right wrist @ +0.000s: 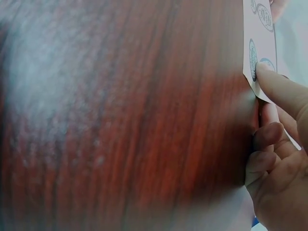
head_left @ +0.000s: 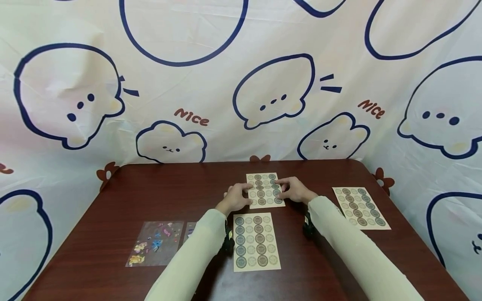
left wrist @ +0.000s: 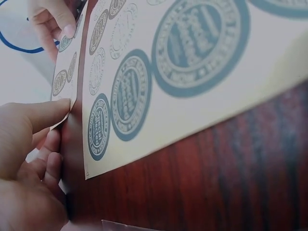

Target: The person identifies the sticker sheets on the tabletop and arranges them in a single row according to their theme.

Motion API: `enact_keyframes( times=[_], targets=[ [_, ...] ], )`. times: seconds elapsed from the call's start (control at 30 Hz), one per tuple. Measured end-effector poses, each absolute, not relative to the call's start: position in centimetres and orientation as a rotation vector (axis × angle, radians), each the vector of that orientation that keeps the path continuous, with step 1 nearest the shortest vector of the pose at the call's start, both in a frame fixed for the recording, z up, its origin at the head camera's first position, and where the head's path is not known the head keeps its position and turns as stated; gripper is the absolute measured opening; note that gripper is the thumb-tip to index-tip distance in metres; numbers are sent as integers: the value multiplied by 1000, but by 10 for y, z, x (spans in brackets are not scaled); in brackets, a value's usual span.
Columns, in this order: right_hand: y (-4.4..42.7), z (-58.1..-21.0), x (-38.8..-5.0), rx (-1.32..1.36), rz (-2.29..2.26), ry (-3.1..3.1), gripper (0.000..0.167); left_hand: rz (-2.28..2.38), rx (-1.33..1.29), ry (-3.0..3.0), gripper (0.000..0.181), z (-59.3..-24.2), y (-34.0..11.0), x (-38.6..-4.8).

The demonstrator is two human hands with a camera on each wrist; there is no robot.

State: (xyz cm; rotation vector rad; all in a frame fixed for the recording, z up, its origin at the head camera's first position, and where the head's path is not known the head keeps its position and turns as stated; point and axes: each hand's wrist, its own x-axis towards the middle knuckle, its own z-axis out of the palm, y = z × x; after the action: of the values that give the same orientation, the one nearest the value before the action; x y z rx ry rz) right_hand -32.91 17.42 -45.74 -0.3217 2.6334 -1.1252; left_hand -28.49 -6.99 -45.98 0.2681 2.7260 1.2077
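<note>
Between both hands is a cream sticker sheet (head_left: 266, 190) with rows of round printed seals, near the back of the table. My left hand (head_left: 237, 196) pinches its left edge, thumb on top and the other fingers curled beneath, as the left wrist view shows. At the opposite edge my right hand (head_left: 295, 190) pinches the sheet the same way; in the right wrist view the thumb (right wrist: 279, 86) presses on a corner. Directly in front lies a second sticker sheet (head_left: 256, 242), flat on the table, its seals large in the left wrist view.
A third sticker sheet (head_left: 361, 208) lies at the right, partly behind the right sleeve. To the left is a clear sheet (head_left: 156, 242) with small colourful figures; another clear piece (head_left: 189, 229) is partly hidden by the left sleeve. A printed curtain (head_left: 218, 96) borders the brown table (head_left: 180, 188).
</note>
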Motion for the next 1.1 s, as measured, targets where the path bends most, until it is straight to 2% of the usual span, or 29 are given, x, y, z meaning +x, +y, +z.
enact_keyframes(
  times=[1.1],
  targets=[
    [174,-456,-328,-351,-1089,2643,57,1236,237,2713,51,-459,-71,-282]
  ],
)
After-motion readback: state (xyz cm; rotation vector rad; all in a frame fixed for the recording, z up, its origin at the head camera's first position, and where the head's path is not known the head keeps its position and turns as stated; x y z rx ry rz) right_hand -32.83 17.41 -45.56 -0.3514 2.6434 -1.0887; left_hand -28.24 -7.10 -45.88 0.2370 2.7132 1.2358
